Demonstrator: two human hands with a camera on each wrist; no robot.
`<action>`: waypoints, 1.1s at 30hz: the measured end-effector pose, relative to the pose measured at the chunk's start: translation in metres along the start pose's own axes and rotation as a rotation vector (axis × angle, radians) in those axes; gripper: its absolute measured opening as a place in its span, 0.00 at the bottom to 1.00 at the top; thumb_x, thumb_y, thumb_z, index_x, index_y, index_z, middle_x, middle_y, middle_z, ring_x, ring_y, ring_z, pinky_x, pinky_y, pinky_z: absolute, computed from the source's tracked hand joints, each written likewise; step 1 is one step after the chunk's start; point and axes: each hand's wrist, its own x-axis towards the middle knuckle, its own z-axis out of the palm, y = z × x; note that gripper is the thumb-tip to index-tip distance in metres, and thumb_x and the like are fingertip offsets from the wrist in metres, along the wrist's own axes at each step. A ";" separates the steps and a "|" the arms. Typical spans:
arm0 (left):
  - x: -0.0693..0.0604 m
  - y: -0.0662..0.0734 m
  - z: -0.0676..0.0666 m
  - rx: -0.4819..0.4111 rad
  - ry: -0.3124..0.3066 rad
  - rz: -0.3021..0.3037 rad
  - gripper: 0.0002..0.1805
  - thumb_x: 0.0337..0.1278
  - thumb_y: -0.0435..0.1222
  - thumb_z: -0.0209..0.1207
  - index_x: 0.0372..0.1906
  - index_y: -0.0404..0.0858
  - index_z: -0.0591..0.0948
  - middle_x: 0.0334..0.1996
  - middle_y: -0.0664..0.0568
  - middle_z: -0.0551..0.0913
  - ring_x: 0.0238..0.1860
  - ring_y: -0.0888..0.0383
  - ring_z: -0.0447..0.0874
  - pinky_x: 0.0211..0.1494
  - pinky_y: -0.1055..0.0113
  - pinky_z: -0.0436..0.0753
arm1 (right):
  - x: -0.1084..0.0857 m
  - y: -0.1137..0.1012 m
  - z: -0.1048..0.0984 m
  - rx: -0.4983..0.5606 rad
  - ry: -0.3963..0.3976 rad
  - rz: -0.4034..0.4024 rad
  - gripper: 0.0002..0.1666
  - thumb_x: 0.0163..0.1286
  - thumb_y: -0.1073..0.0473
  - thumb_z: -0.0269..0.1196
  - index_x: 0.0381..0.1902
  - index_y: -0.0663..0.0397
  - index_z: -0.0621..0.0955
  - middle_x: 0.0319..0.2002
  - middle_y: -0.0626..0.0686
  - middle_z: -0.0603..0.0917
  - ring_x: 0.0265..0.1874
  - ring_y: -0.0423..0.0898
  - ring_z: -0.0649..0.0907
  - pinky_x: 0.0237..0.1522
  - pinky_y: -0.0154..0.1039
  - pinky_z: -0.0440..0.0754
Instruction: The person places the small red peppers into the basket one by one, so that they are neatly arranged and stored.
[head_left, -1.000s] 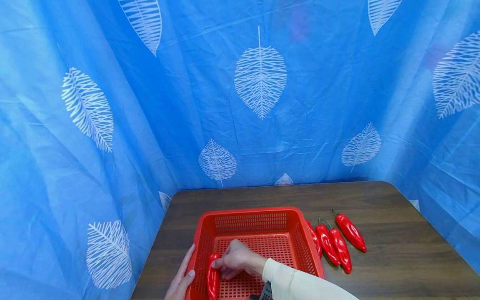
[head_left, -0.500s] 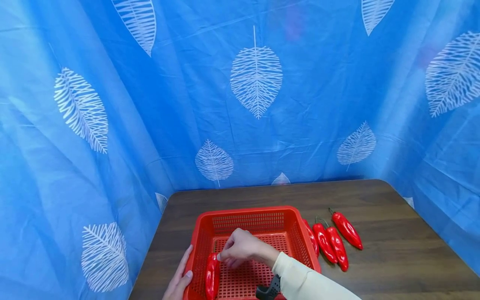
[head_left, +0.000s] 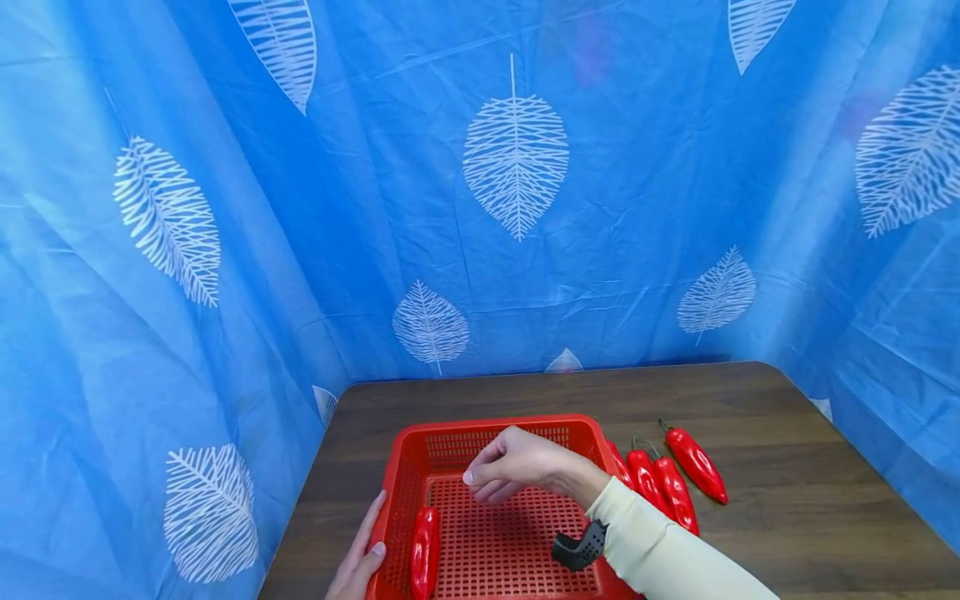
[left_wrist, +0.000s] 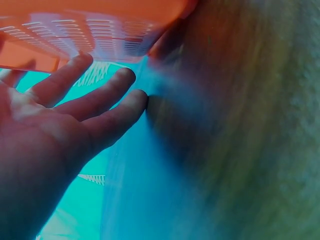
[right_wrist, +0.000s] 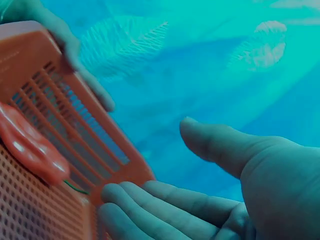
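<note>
1. Since the earlier frame, the right hand has risen from the pepper and moved toward the back right corner of the basket; the pepper has stayed put.
2. Nearest, the left hand rests against the basket's left wall, fingers nearly straight, gripping nothing. That light brace seems worth keeping, so the basket does not slide across the tabletop.
3. The pepper lies on the basket floor along the left wall, its stem end toward the back. Lining up with that wall should leave room beside it.
4. The right hand hangs over the basket floor, wrist bent downward, fingers loosely bent and thumb well apart from them; it holds nothing. Best to lift clear of the rim before swinging right, keeping the sleeve off the peppers.
5. Beyond the basket's right wall, four loose peppers lie on the tabletop, partly behind the arm. Pinching one mid-body, rather than by its thin stem, should be surer.
</note>
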 end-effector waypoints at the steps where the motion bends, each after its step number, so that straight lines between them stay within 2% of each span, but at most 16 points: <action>1: 0.000 0.000 0.000 0.000 0.001 -0.002 0.45 0.90 0.48 0.43 0.90 0.47 0.29 0.84 0.20 0.34 0.80 0.32 0.61 0.69 0.52 0.80 | -0.003 -0.001 -0.005 -0.001 -0.002 0.000 0.15 0.75 0.57 0.73 0.51 0.62 0.92 0.47 0.59 0.94 0.51 0.60 0.93 0.53 0.51 0.92; 12: 0.000 0.000 -0.001 -0.034 0.007 -0.036 0.45 0.89 0.48 0.44 0.90 0.49 0.29 0.85 0.21 0.33 0.80 0.36 0.63 0.68 0.49 0.80 | -0.039 -0.008 -0.067 0.020 -0.039 -0.012 0.24 0.78 0.55 0.71 0.62 0.69 0.86 0.54 0.63 0.92 0.56 0.61 0.92 0.59 0.53 0.90; 19: 0.000 0.000 0.001 -0.014 0.023 0.001 0.43 0.89 0.46 0.44 0.91 0.48 0.32 0.85 0.21 0.34 0.80 0.32 0.61 0.68 0.52 0.80 | -0.070 -0.006 -0.109 0.016 -0.008 -0.017 0.31 0.81 0.53 0.69 0.68 0.74 0.81 0.59 0.65 0.90 0.60 0.61 0.90 0.62 0.52 0.88; 23: -0.001 0.000 0.001 -0.017 0.025 0.001 0.44 0.89 0.47 0.44 0.91 0.50 0.32 0.86 0.22 0.34 0.80 0.35 0.62 0.68 0.54 0.80 | -0.088 0.000 -0.133 0.018 0.009 -0.011 0.33 0.83 0.53 0.66 0.71 0.76 0.77 0.61 0.66 0.89 0.61 0.60 0.89 0.63 0.51 0.88; 28: -0.002 0.000 0.001 -0.057 0.019 -0.019 0.44 0.89 0.49 0.45 0.91 0.53 0.32 0.86 0.25 0.35 0.79 0.44 0.66 0.69 0.53 0.80 | -0.111 0.011 -0.162 0.058 0.003 -0.006 0.32 0.86 0.55 0.61 0.73 0.77 0.74 0.65 0.69 0.87 0.65 0.62 0.87 0.65 0.52 0.87; 33: -0.003 0.001 0.001 -0.086 0.005 -0.029 0.44 0.89 0.48 0.45 0.91 0.55 0.32 0.86 0.25 0.35 0.78 0.48 0.68 0.69 0.53 0.81 | -0.136 0.028 -0.194 0.102 -0.017 -0.007 0.27 0.90 0.56 0.54 0.73 0.71 0.76 0.65 0.64 0.87 0.65 0.57 0.88 0.66 0.49 0.86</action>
